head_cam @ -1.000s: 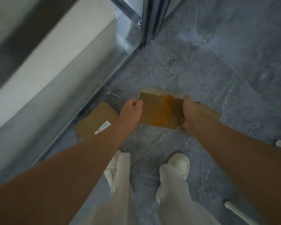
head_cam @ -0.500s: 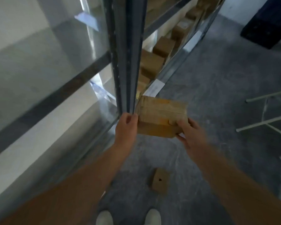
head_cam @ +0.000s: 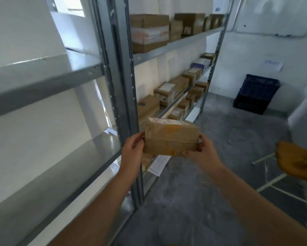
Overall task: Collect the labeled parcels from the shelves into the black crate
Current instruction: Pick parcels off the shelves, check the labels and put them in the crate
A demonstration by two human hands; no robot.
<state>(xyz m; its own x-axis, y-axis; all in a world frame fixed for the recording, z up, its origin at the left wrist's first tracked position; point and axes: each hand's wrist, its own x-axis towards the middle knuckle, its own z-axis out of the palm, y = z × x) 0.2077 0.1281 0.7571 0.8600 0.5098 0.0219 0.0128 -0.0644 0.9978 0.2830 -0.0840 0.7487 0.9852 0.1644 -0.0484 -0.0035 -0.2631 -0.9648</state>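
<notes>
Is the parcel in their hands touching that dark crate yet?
Apart. The head view shows the parcel gripped by the left hand and right hand, while the black crate stands well away across the floor.

Matt cardboard parcel, glossy-taped; shiny grey metal shelving; rough floor.

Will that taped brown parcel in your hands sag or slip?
Probably stiff: the parcel shows square edges between the left hand and right hand. Glossy tape may make it slippery. Likely light, since it is held only at its ends.
</notes>
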